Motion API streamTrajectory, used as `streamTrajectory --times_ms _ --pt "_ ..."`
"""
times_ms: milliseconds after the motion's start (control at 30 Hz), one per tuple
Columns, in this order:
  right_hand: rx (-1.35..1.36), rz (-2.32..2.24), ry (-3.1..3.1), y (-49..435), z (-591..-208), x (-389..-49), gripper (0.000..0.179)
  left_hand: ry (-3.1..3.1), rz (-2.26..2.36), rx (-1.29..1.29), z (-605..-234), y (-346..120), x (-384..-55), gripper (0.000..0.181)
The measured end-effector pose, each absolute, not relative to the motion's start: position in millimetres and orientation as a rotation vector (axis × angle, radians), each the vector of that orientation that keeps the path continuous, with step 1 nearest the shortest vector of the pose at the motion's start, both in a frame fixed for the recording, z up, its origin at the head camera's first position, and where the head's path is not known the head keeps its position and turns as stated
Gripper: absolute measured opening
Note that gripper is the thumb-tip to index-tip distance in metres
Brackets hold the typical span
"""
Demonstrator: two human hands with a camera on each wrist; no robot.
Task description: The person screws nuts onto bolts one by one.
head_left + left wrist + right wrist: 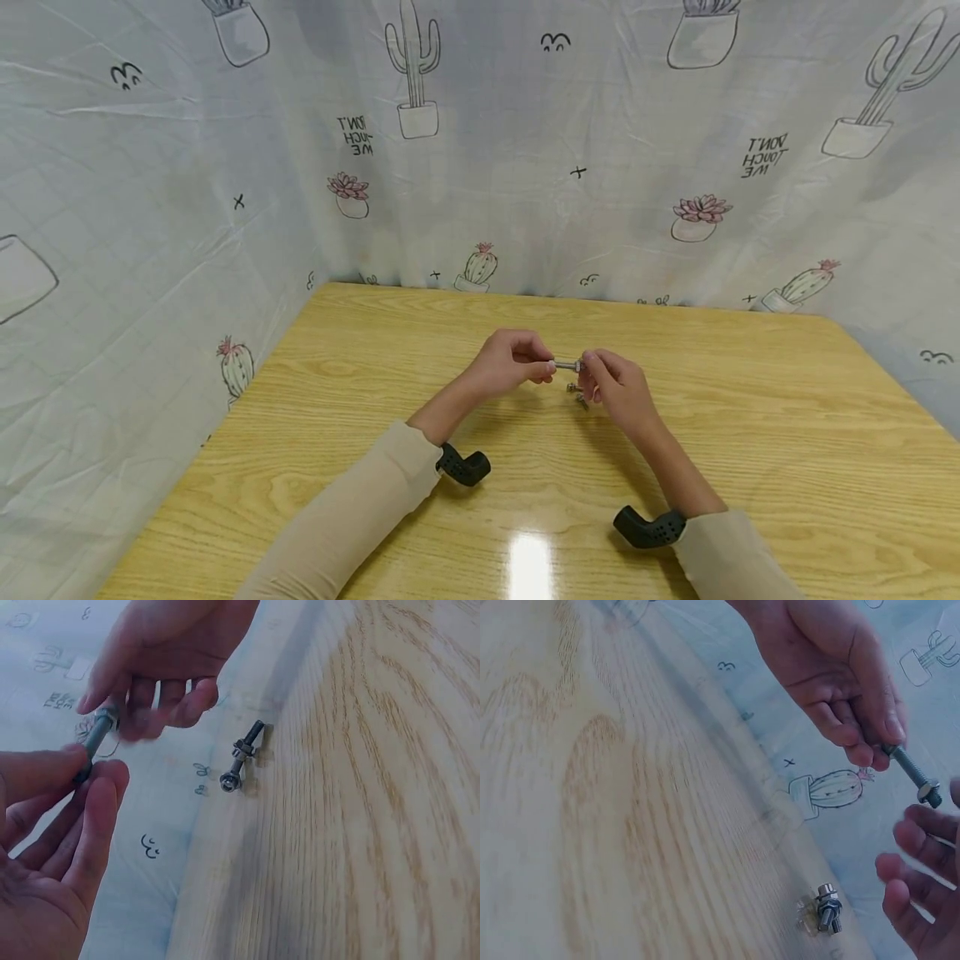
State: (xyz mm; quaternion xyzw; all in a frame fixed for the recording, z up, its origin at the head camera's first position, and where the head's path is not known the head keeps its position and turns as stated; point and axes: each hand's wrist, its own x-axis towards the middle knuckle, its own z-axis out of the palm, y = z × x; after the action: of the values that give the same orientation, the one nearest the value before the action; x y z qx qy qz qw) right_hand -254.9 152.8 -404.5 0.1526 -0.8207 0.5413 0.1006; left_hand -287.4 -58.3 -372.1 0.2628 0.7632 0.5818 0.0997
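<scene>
My left hand [513, 362] pinches a metal bolt [565, 365] by one end between thumb and fingertips, holding it roughly level above the table. A hex nut [928, 789] sits on the bolt near its far end. Around that end is my right hand [618, 387], thumb and forefinger either side of the nut. In the right wrist view a gap shows between those fingers and the bolt, and the left wrist view shows them blurred. Below the hands, more bolts [244, 750] with nuts on them lie close together on the table.
The wooden table [750, 417] runs back to a hanging sheet [525, 167] printed with cacti, which also closes off the left side. A black curved wrist mount [465, 467] sits on the left forearm, and a second mount [648, 529] on the right.
</scene>
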Motion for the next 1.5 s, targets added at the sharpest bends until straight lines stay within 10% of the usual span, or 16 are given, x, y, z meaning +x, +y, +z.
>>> streamTrajectory --times_ms 333,533,767,1500 --pt "0.516 1.543 -2.444 157 -404 -262 0.022 2.255 1.759 0.728 -373 -56 -292 0.007" --pt "0.441 1.627 -2.448 158 -399 -262 0.053 2.238 1.663 0.834 -369 -54 -293 0.007" --pt "0.503 1.605 -2.397 157 -397 -263 0.025 2.278 1.737 0.701 -370 -55 -296 0.005" --pt "0.536 1.635 -2.394 155 -395 -261 0.026 2.268 1.748 0.705 -366 -58 -295 0.006"
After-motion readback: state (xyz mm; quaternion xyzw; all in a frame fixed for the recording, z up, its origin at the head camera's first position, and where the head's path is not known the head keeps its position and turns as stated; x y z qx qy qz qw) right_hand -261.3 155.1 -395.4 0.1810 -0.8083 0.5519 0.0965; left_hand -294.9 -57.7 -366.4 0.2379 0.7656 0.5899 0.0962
